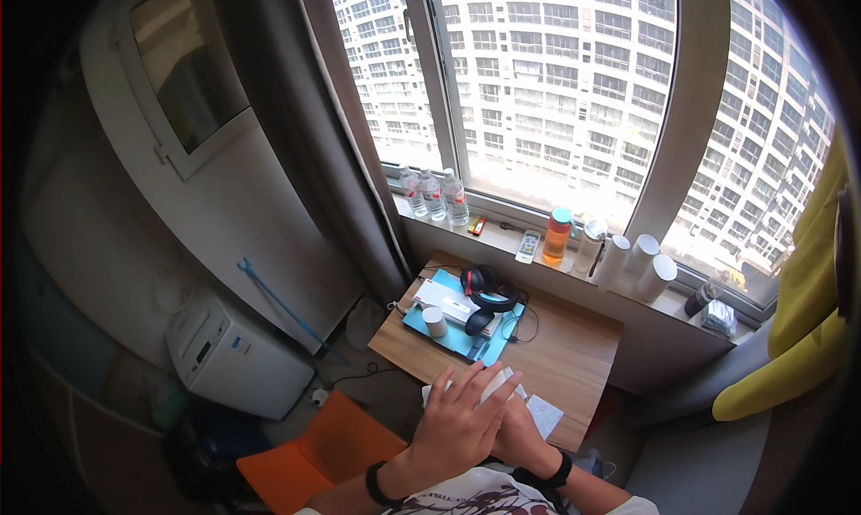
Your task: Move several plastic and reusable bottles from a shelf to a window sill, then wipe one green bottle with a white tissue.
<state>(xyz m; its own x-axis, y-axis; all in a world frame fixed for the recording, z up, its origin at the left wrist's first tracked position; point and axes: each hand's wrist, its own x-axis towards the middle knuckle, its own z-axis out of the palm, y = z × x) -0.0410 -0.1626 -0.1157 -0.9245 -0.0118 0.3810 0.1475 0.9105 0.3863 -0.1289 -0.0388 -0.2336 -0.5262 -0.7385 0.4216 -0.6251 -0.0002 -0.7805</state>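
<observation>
My left hand lies across my right hand above the table's near edge, its fingers stretched out and slightly apart. The right hand's fingers are mostly hidden behind the left. Thin white sheets, like paper or tissue, show around and under both hands; whether either hand grips one is unclear. Just beyond the fingertips, a light blue folder rests on the wooden table. On it are black headphones with red accents, a flat white box and a white cylindrical container.
An orange chair stands at my left, with a white washing machine beyond. Water bottles, a remote, an orange bottle and white cylinders line the windowsill. Yellow cloth hangs at right.
</observation>
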